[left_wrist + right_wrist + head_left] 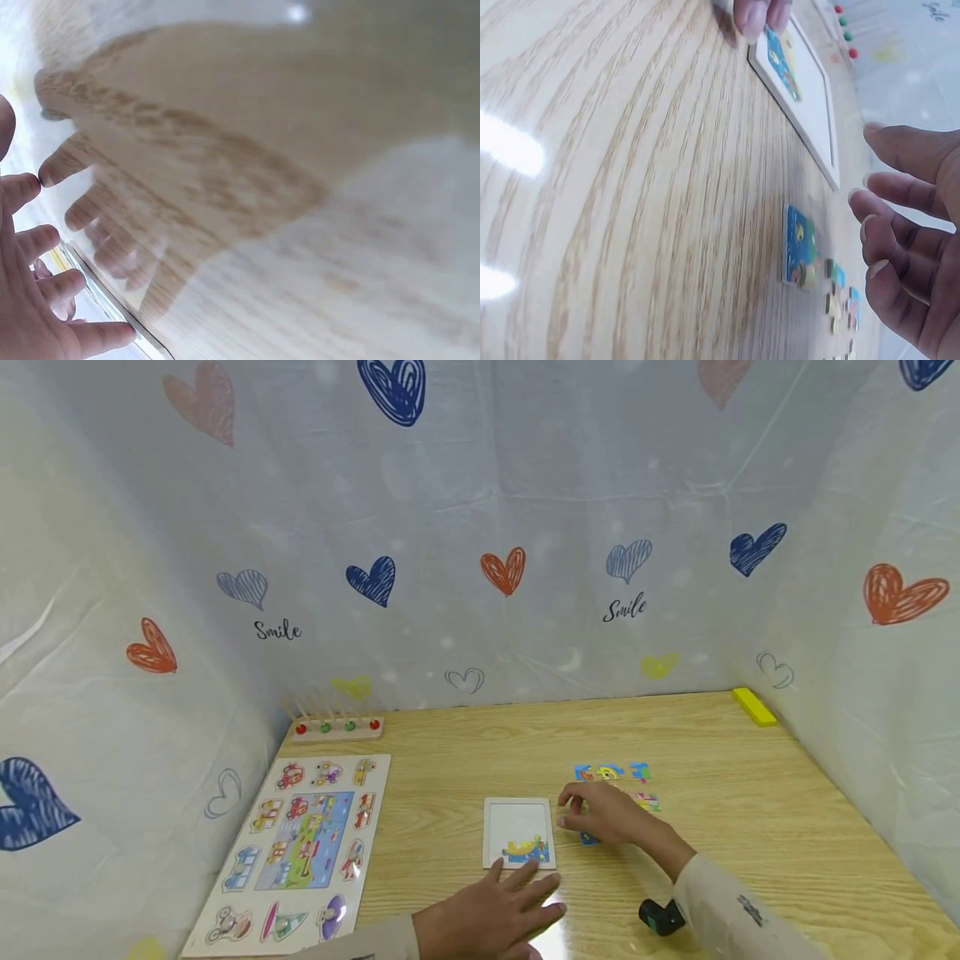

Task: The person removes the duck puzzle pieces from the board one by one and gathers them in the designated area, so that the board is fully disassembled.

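A white square puzzle tray (516, 821) lies at the middle of the table, with joined blue and yellow pieces (527, 850) in its lower right part. My left hand (498, 912) has its fingers spread, fingertips right at the tray's near edge. To the right of the tray, my right hand (606, 814) hovers with loosely bent fingers and nothing between them. Below its fingers in the right wrist view lies a blue puzzle piece (800, 244). Several loose pieces (609, 772) sit beyond the right hand, which partly covers the group.
At left lies a large vehicle puzzle board (375, 827). Behind it stands a wooden peg rack (337, 731) with red and green beads. A yellow block (753, 707) sits at the far right corner, and a small black object (662, 917) lies beside the right sleeve.
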### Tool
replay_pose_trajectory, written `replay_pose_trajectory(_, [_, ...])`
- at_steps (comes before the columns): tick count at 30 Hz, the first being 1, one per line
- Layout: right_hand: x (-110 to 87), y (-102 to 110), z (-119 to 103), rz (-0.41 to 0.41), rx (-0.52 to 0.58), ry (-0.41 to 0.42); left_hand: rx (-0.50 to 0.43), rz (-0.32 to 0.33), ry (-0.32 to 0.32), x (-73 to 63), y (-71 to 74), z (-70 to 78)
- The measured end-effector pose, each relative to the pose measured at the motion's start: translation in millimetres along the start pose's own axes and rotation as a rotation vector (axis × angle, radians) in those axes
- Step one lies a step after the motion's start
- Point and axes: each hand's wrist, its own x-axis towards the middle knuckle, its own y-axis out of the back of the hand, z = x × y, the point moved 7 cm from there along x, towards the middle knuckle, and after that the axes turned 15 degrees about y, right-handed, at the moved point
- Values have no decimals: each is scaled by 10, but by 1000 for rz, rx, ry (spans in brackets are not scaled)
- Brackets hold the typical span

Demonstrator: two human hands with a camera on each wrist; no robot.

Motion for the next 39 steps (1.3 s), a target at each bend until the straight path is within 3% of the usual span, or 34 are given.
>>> replay_pose_trajectory(10, [163, -113, -79, -18, 42, 48, -7, -36, 0, -1, -51, -1])
replay_pose_trajectory(18, [265, -239, -112, -66, 28, 6, 2, -7, -1, -4, -34, 6])
replay_pose_trajectory(27, [336, -309, -144, -97, 25, 13, -3, 14, 0, 51, -4, 9])
replay_pose_trajectory(39, [387, -358, -154, -128, 57, 58, -15, -54, 8, 70, -76, 4])
